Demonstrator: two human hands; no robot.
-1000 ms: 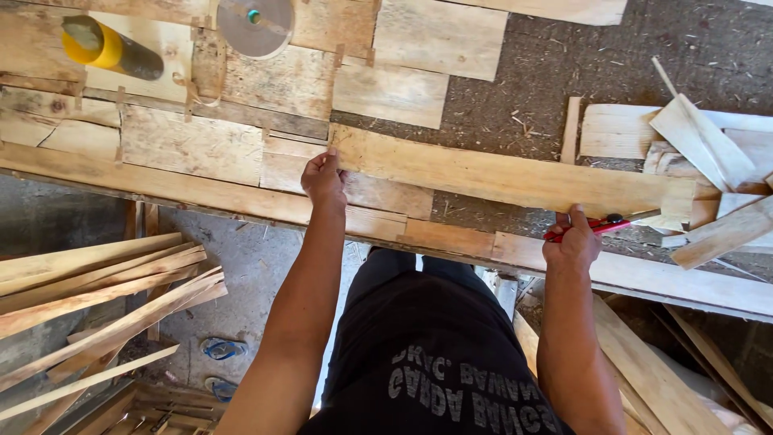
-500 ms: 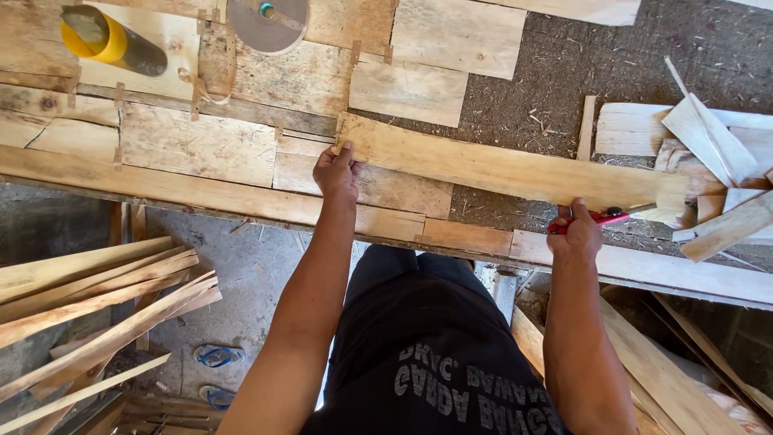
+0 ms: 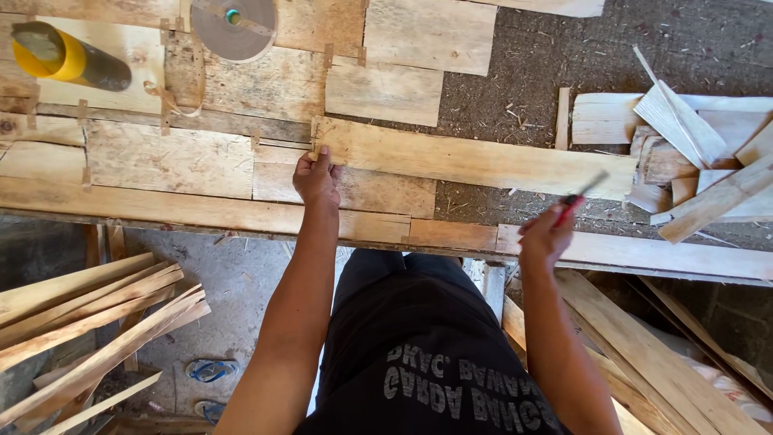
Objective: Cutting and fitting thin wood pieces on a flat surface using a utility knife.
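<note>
A long pale wooden plank [image 3: 475, 159] lies across the patched workbench [image 3: 161, 205], slanting slightly down to the right. My left hand [image 3: 316, 177] presses on the plank's left end with the fingers curled over its corner. My right hand [image 3: 546, 235] hovers just below the plank's right part and grips a slim red-handled tool [image 3: 573, 200] whose dark tip points up toward the plank edge.
A round saw blade [image 3: 233, 28] sits in the bench at the top. A yellow and grey cylinder [image 3: 68, 58] lies at the top left. Offcuts are piled at the right [image 3: 684, 153]. Loose slats lean at the lower left [image 3: 88, 322] and lower right [image 3: 644, 338].
My right hand has lifted off the bench edge and raised the red-handled tool toward the plank. My left hand stays on the plank's left end.
</note>
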